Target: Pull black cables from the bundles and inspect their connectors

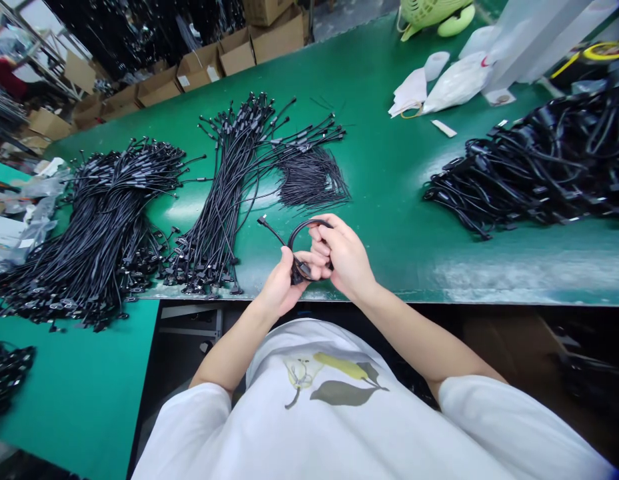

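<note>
Between my two hands is a black cable (295, 235) bent into a loop, held just above the table's front edge. My left hand (283, 279) pinches the lower left of the loop, where the strands and a connector bunch together. Curled fingers of my right hand (343, 255) grip the loop's right side. One cable end with a small plug (262, 221) sticks out to the upper left. Beyond my hands lies a pile of short black ties (312, 179). A bundle of straight black cables (224, 180) lies left of it, some ends crossing over the ties.
The green table (384, 173) also carries a larger cable heap (104, 220) at left and a pile of looped cables (544, 160) at right. White bags (456, 83) and a green fan (432, 13) stand at the back. Cardboard boxes (199, 67) line the far edge.
</note>
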Demonstrator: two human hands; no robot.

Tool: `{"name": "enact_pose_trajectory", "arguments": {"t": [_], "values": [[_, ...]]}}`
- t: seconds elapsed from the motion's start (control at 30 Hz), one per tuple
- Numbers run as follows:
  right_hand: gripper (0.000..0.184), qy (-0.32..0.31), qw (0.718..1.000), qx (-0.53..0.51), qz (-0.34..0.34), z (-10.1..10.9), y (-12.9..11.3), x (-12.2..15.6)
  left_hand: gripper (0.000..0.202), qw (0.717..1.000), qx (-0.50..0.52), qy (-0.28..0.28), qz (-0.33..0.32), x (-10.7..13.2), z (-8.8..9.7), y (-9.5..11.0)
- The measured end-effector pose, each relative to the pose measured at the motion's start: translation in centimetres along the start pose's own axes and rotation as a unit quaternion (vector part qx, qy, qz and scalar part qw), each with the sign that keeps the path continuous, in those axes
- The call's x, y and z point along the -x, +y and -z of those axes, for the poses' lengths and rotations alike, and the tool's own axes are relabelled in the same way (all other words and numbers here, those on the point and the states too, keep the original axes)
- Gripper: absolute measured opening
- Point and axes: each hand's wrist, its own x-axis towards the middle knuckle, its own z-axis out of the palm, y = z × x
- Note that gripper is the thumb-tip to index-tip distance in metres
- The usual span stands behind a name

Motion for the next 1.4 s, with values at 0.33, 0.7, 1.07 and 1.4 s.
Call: {"name": "enact_pose_trajectory", "arguments": {"t": [0.33,0.7,1.07,1.4], "values": [[0.011,-0.093,0.995,0.007,0.027,0.2,-0.4,1.2,0.046,0.975,-0.207,-0.060,-0.058,0.9,0.8,-0.1],[0.024,-0.147,0.929,0.239,0.242,-0.1,0.9,2.9,0.031,0.954,-0.273,-0.122,-0.011,0.4,1.3,-0.2],[0.033,-0.094,0.971,0.134,0.176,0.3,-0.8,0.8,0.050,0.974,-0.023,-0.180,0.136,1.9,0.1,-0.9],[0.026,-0.293,0.574,0.642,0.415,3.9,-4.9,0.4,0.043,0.966,-0.233,-0.089,0.069,0.9,1.1,0.6]]}}
